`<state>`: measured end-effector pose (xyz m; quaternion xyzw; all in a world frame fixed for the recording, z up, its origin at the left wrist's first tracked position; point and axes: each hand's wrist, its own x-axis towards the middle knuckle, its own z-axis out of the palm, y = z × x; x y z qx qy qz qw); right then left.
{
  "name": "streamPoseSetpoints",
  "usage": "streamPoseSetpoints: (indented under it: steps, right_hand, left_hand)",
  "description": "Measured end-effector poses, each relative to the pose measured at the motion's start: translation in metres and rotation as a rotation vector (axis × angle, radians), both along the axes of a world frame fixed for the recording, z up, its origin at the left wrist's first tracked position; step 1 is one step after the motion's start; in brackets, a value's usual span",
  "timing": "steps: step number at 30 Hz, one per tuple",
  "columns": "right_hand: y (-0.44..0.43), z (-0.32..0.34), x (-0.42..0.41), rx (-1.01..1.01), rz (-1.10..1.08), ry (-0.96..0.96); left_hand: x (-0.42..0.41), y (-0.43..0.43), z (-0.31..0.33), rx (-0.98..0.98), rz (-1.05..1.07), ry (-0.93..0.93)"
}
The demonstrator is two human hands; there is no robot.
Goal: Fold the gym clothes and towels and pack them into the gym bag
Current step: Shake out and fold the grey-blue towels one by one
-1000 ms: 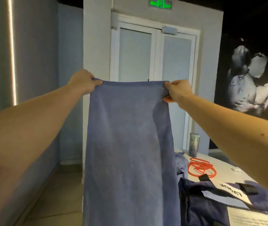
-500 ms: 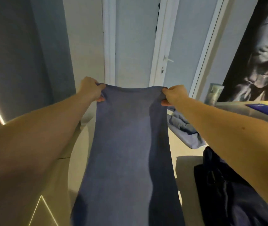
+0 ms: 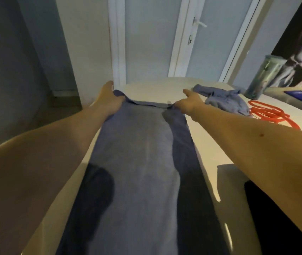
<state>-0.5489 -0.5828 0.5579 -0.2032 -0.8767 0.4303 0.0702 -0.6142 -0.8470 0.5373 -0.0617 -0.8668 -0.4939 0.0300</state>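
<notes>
A long blue towel (image 3: 142, 162) lies stretched lengthwise on the white table (image 3: 210, 144), running from its far end toward me. My left hand (image 3: 109, 100) grips the towel's far left corner, where the fabric bunches under the fingers. At the far right corner my right hand (image 3: 188, 103) pinches the edge with its thumb while the index finger points straight ahead. A crumpled light blue garment (image 3: 227, 102) sits just right of my right hand. The dark gym bag (image 3: 275, 218) lies at the lower right, mostly hidden under my right forearm.
Orange looped cord (image 3: 267, 115) lies on the table beyond the garment. A green tumbler (image 3: 262, 78) stands at the far right near the wall. A white double door (image 3: 155, 43) is behind the table's far end. The floor drops away on the left.
The towel, held up hanging in the air before, has come down flat onto the table. Both hands moved forward and down with its top corners, and my view tilted downward.
</notes>
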Motion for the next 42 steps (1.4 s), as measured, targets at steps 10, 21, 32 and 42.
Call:
streamPoseSetpoints:
  steps: [10, 21, 32, 42]
  right_hand:
    - [-0.043, 0.013, 0.077, 0.167, 0.049, -0.083]
    - [-0.107, -0.022, 0.298, -0.084, 0.031, 0.092]
    - [-0.119, -0.06, 0.479, -0.191, -0.057, 0.267]
    - [-0.13, -0.073, 0.514, -0.014, 0.08, 0.301]
  left_hand:
    - [0.102, -0.023, -0.016, -0.374, -0.182, 0.147]
    - [0.357, -0.035, -0.019, -0.384, -0.337, 0.284]
    - [0.505, -0.027, -0.033, -0.405, -0.478, 0.215]
    - [0.512, -0.027, -0.036, -0.294, -0.266, 0.155]
